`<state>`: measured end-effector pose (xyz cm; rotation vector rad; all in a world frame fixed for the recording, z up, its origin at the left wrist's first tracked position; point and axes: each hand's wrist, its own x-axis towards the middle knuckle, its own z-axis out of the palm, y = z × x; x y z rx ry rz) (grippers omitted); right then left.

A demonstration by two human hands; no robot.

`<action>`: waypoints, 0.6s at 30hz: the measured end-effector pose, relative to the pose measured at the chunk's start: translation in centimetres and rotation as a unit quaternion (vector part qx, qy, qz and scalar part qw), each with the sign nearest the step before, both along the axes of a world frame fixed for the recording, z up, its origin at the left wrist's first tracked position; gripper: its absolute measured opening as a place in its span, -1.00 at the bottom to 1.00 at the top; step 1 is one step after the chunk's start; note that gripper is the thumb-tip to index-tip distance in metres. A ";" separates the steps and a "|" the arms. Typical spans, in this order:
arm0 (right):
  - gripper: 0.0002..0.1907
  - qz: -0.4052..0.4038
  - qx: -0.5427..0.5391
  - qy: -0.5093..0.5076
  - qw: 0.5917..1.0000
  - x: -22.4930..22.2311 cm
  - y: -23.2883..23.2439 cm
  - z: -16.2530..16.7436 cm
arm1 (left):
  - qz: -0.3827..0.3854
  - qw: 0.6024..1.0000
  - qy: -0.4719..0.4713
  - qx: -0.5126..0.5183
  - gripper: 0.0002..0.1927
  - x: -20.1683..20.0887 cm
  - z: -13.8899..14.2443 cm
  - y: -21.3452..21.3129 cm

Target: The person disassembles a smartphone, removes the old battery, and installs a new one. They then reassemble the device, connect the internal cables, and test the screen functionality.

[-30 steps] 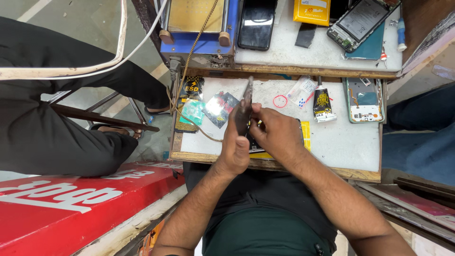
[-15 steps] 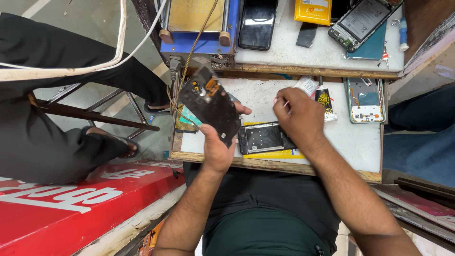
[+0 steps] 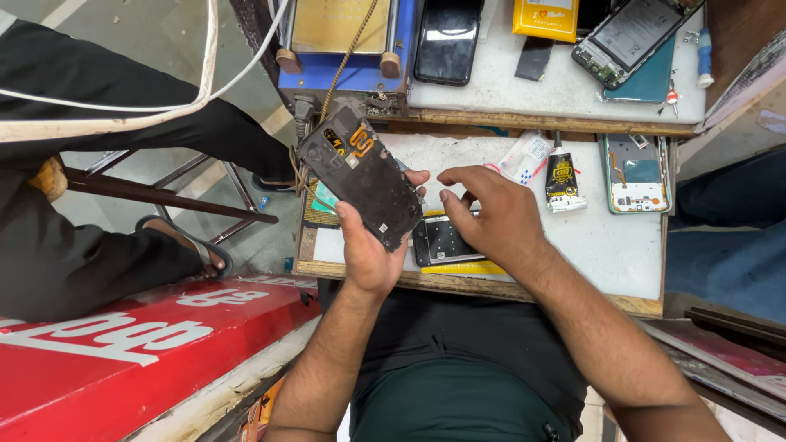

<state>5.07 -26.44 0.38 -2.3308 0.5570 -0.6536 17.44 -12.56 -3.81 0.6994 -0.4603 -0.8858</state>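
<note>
The barest stretch of the bench [image 3: 606, 254] lies toward its right front corner, between the glue tube [image 3: 562, 182] and the front edge; a hand could pass there freely. At the right edge an opened phone frame [image 3: 634, 173] takes up the room. The left hand [image 3: 370, 250] holds a dark phone panel [image 3: 360, 176] tilted above the left edge, blocking that side. The right hand [image 3: 491, 214] hovers over a phone body [image 3: 442, 240] near the front edge, filling the middle. Along the back, the raised shelf [image 3: 565, 90] is crowded: a blue machine [image 3: 344, 49], a black phone [image 3: 447, 39], a yellow packet [image 3: 545, 16] and another open phone [image 3: 632, 37].
</note>
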 end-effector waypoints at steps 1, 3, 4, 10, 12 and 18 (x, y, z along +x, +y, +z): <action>-0.77 0.002 -0.006 -0.008 1.000 0.0 0.3 0.3 | -0.003 1.000 -0.005 -0.010 -0.10 -0.1 -0.2 0.1; -0.76 0.005 -0.022 -0.026 0.999 0.0 0.5 0.8 | -0.010 0.999 -0.018 -0.032 -0.10 -0.3 -0.8 -0.1; -0.76 0.004 -0.017 -0.020 1.000 0.0 0.6 1.0 | -0.011 0.999 -0.017 -0.035 -0.09 -0.4 -1.2 -0.3; -0.79 -0.003 -0.043 -0.006 0.999 0.6 0.9 0.9 | -0.006 0.993 -0.121 0.013 -0.02 -1.2 -2.3 -0.7; -0.83 -0.005 -0.085 -0.029 0.996 0.6 1.0 0.8 | 0.021 0.968 -0.242 0.061 -0.01 -1.2 -2.2 -0.5; -0.88 -0.023 -0.138 0.029 0.990 0.7 1.1 1.2 | 0.053 0.918 -0.376 0.111 -0.02 -1.0 -1.2 0.0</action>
